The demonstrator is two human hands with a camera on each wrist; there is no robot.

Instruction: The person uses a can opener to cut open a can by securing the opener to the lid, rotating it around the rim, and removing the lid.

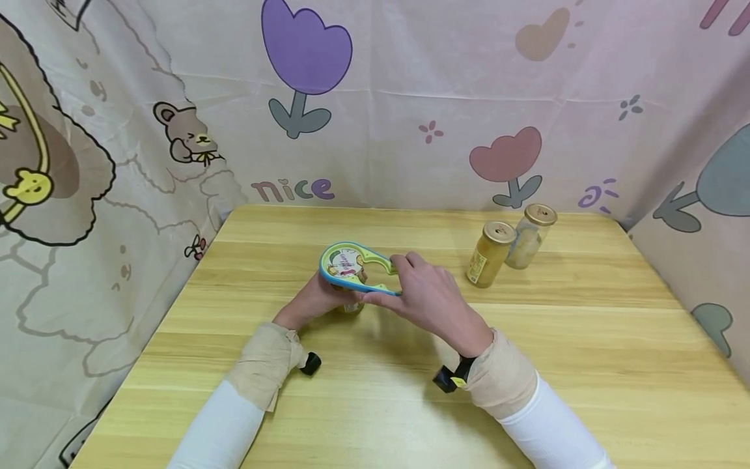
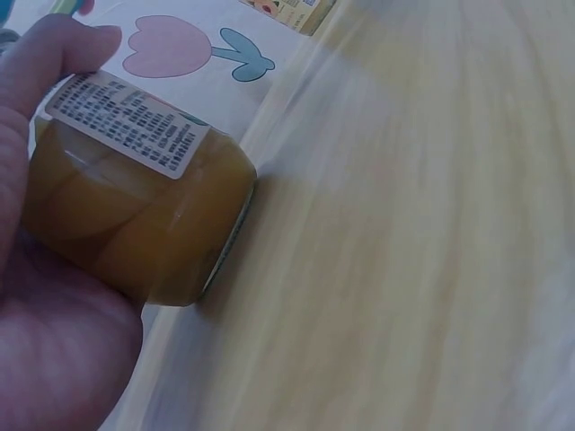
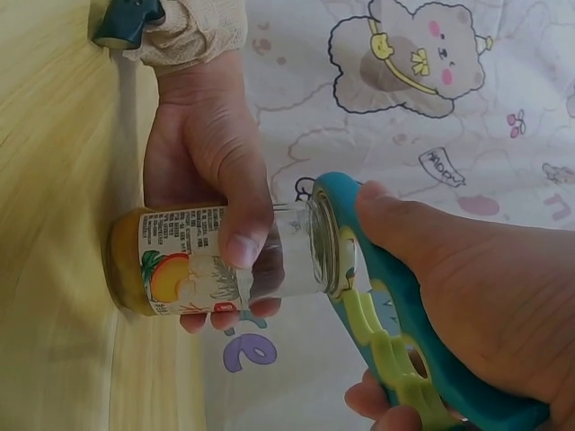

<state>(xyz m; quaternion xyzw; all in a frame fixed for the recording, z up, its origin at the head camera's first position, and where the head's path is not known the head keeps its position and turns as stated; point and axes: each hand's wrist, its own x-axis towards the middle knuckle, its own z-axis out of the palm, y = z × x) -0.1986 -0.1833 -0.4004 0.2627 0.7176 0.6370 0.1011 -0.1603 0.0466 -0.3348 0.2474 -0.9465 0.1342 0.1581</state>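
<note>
My left hand (image 1: 316, 298) grips a glass jar (image 3: 184, 269) of orange-yellow fruit, fingers and thumb wrapped round its side. In the left wrist view, a white printed label shows on the jar (image 2: 135, 206), whose base is down by the tabletop. A blue and green jar opener (image 1: 346, 262) lies flat across the jar's top, with a round printed sticker on its wide end. My right hand (image 1: 430, 293) holds the opener by its handle end, thumb along the near arm and fingers at the far one. The opener hides most of the lid.
At the back right of the wooden table (image 1: 586, 339) stand two more jars with gold lids: a full yellowish one (image 1: 491, 255) in front, a paler one (image 1: 530, 238) close behind. Printed cloth (image 1: 398, 150) hangs along the table's back and sides.
</note>
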